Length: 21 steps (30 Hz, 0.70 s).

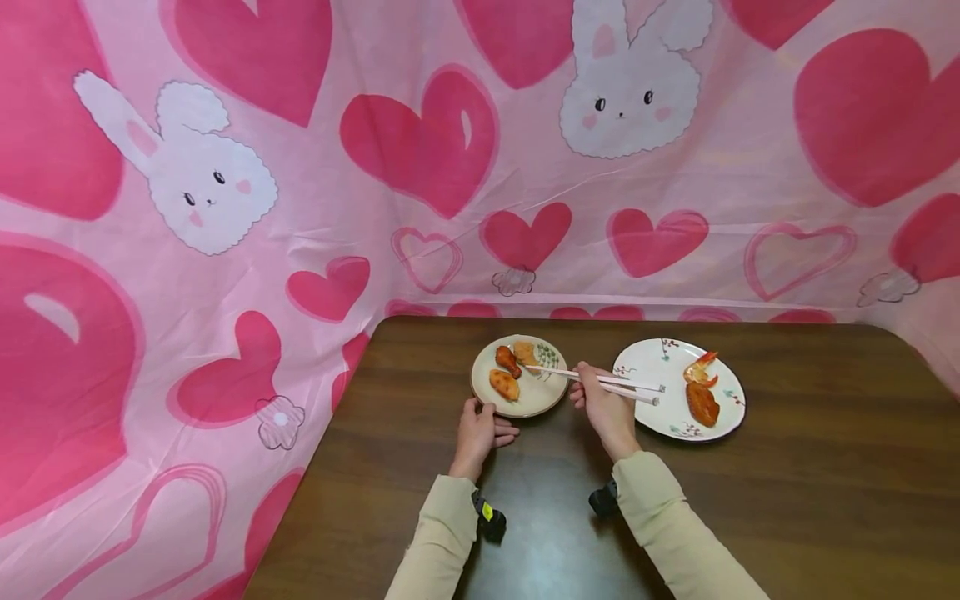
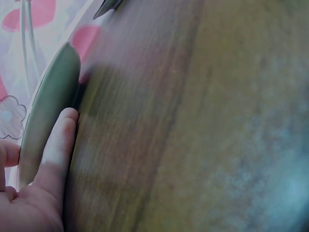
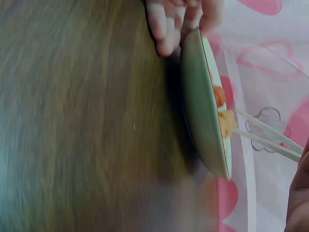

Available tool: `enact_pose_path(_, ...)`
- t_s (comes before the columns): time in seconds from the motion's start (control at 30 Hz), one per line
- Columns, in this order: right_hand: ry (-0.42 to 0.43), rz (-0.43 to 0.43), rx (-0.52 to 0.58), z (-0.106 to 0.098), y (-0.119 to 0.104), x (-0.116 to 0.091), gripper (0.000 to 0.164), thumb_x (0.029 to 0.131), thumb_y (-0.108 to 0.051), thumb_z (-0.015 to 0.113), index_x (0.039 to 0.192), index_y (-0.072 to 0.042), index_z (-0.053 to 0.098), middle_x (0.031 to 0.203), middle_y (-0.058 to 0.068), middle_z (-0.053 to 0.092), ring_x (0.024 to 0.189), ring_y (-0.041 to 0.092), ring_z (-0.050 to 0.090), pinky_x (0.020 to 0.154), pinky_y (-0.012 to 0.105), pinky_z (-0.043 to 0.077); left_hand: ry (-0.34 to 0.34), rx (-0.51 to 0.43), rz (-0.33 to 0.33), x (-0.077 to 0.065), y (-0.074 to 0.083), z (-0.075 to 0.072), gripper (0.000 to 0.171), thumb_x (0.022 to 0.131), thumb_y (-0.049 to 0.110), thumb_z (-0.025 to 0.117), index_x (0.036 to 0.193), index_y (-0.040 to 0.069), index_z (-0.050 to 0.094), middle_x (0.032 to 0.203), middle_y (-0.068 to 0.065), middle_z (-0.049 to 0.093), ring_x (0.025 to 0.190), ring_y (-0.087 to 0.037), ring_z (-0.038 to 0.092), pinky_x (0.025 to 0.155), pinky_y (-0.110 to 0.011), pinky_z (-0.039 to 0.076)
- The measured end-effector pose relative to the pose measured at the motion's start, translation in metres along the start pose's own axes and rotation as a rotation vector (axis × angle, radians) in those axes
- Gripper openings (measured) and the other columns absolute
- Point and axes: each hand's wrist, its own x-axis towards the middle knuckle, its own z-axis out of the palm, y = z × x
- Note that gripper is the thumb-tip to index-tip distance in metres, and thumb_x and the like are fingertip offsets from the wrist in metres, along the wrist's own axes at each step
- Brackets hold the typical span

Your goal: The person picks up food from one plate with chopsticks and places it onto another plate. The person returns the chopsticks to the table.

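In the head view my right hand grips a pair of pale chopsticks, which reach left over a small round plate. Their tips are beside a tan piece of food and a browned drumstick. A yellow-orange piece with dark spots lies nearer the front of that plate. My left hand holds the plate's front left rim, the thumb over the edge and the fingers low beside it. The right wrist view has the chopsticks at the tan piece; whether they pinch it, I cannot tell.
A larger white oval plate with a berry pattern stands to the right. On it lie a shrimp and a browned chicken wing. The brown wooden table meets a pink heart-patterned cloth behind and at left.
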Motion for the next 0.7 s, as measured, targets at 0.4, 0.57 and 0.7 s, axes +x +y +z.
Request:
enact_pose_path(0.4, 0.093, -0.042, 0.043, -0.038, -0.004, 0.009, 0.045, 0.094, -0.036, 0.059, 0.108, 0.007, 0.065, 0.067, -0.007, 0.062, 0.052, -0.002, 0.059, 0.050, 0.013, 0.053, 0.001, 0.002, -0.012, 0.006, -0.006, 0.000, 0.035, 0.100, 0.014, 0.036, 0.132, 0.001, 0.033, 0.083, -0.017, 0.070, 0.067, -0.018, 0.071, 0.064, -0.030, 0.062)
enact_pose_path(0.57, 0.121, -0.030, 0.024, -0.059, -0.008, 0.012, 0.047, 0.095, -0.038, 0.057, 0.104, 0.007, 0.064, 0.064, -0.009, 0.061, 0.051, -0.002, 0.057, 0.050, 0.012, 0.051, 0.003, 0.006, -0.015, 0.006, -0.006, 0.000, 0.035, 0.100, 0.015, 0.037, 0.132, 0.002, 0.033, 0.085, -0.019, 0.071, 0.069, -0.019, 0.072, 0.065, -0.031, 0.062)
enact_pose_path(0.7, 0.151, 0.020, -0.076, -0.080, -0.013, 0.014, 0.050, 0.096, -0.043, 0.052, 0.113, 0.004, 0.062, 0.064, -0.015, 0.061, 0.052, -0.005, 0.058, 0.054, 0.012, 0.053, -0.001, -0.001, -0.007, 0.003, -0.004, 0.000, 0.034, 0.100, 0.015, 0.037, 0.131, 0.002, 0.033, 0.083, -0.017, 0.071, 0.069, -0.019, 0.072, 0.064, -0.031, 0.062)
